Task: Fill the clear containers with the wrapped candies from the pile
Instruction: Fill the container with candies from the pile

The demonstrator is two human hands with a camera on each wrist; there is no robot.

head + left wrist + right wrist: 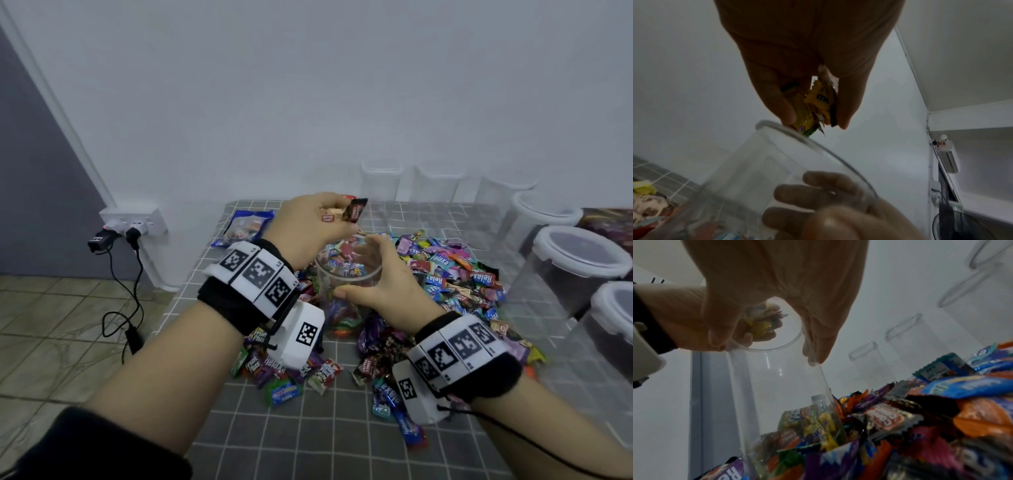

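A clear container (346,284), partly filled with wrapped candies, stands upright on the grey checked cloth in the middle of the candy pile (448,274). My right hand (356,270) grips it at the rim, thumb on the near side and fingers on the far side. In the right wrist view the right hand (764,350) circles the container (777,386). My left hand (342,219) hovers just above the opening and pinches several wrapped candies (354,209). In the left wrist view these candies (813,104) hang from the left hand (813,123) over the container's rim (818,146).
Empty clear containers (435,185) line the wall at the back. Lidded containers (579,253) stand along the right edge. A blue candy bag (243,228) lies at the table's far left corner. Chargers and cables hang from a wall socket (133,222) left of the table.
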